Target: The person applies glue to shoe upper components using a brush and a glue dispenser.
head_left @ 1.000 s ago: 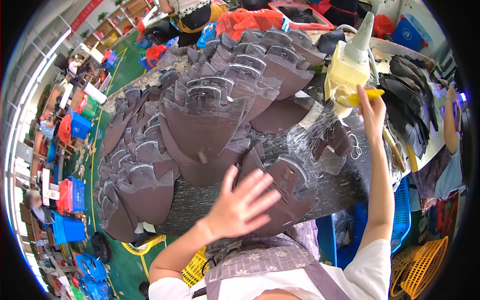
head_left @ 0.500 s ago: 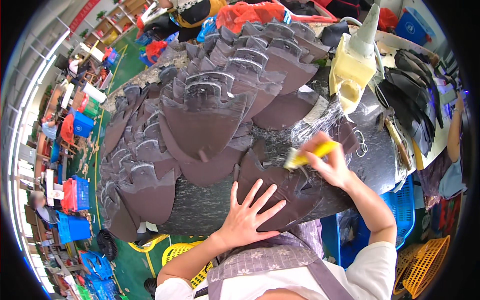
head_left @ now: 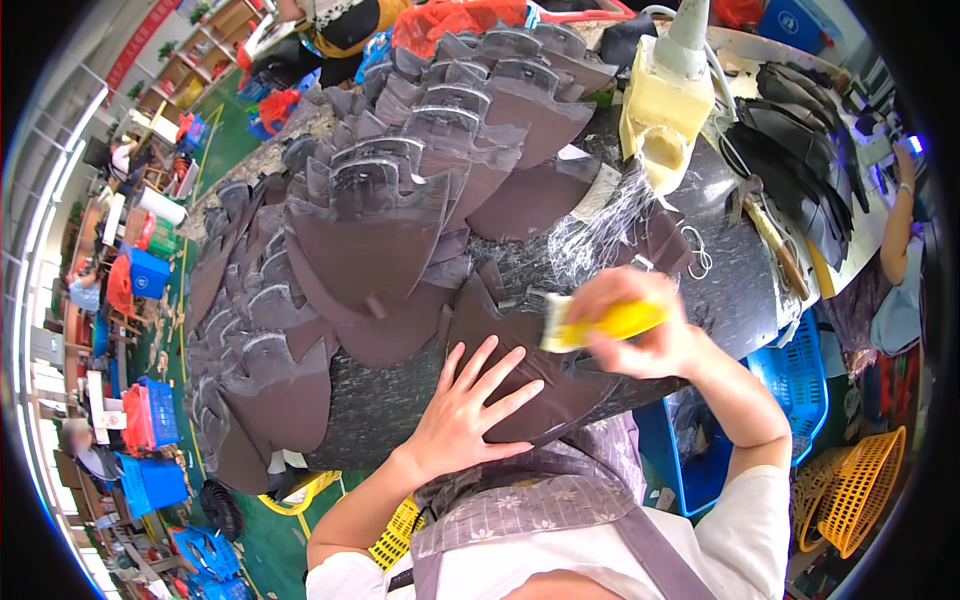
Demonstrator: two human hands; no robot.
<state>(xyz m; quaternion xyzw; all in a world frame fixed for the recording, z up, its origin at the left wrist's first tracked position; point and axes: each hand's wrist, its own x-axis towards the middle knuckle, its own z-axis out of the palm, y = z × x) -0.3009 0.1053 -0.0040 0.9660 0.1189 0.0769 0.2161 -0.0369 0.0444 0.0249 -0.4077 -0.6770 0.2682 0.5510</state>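
My left hand (head_left: pixel 462 412) lies flat with fingers spread on the near left part of a dark brown cut piece (head_left: pixel 530 400), which looks like a shoe upper. My right hand (head_left: pixel 648 345) grips a brush (head_left: pixel 628 320) with a yellow handle, its pale bristles pointing left over the same piece. The brush is blurred, and whether the bristles touch the piece I cannot tell. Beyond my right hand stands a cream-coloured pot (head_left: pixel 668 105) with a cone-shaped top. Whitish glue-like strands (head_left: pixel 600 235) spread below its opening.
Overlapping stacks of similar brown pieces (head_left: pixel 370 250) cover the table's left and back. At the right are a wooden-handled tool (head_left: pixel 775 250) and dark pieces (head_left: pixel 790 180). A blue basket (head_left: pixel 800 385) and yellow baskets (head_left: pixel 865 490) stand below. Another person's arm (head_left: pixel 897 225) shows at far right.
The whole view has shifted, so the table appears farther left. The brush handle has turned from slanting to nearly level. My left hand stays spread on the piece.
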